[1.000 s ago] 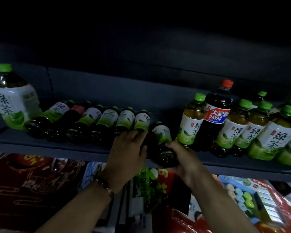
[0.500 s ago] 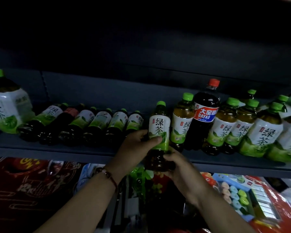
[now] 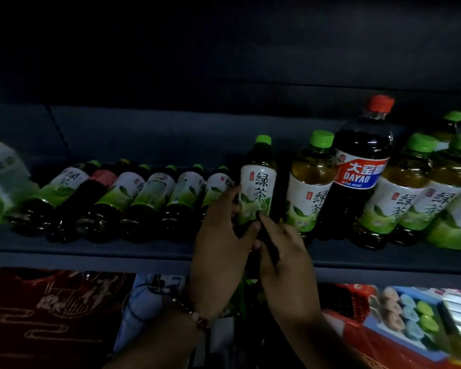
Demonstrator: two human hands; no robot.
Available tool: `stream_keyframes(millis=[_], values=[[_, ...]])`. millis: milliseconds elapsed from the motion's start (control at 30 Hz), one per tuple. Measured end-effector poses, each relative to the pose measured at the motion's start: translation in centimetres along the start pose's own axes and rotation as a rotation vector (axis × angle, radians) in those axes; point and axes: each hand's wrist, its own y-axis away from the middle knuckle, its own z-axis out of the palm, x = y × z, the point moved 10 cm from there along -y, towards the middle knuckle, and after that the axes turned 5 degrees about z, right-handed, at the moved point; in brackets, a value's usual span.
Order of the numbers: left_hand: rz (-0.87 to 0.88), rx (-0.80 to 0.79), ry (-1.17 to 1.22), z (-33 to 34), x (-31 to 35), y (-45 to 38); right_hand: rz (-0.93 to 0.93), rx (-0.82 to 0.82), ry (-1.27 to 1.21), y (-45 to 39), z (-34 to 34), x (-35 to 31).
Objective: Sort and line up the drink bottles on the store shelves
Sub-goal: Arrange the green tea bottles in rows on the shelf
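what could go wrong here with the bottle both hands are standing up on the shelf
1. The slim green tea bottle is held low by the left hand and right hand; letting go before it sits flat might tip it.
2. If it falls left, it would likely hit the row of lying bottles, which may roll.
3. If it falls right, it could knock the nearest upright green tea bottle beside the DAYAO bottle.

Both hands, left hand (image 3: 220,235) and right hand (image 3: 285,251), hold an upright green tea bottle (image 3: 258,182) on the dim shelf (image 3: 91,251), seemingly touching its base.
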Motion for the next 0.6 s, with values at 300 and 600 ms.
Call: stream_keyframes(millis=[300,600], values=[[-0.106,-0.027,0.049,-0.4,-0.6,2.3,0.292,-0.249,-0.423,0.9,2.3,1.0],[-0.328,-0.210,0.046,-1.1,-0.8,3.3,1.000,-0.297,-0.837,5.9,4.9,3.7]])
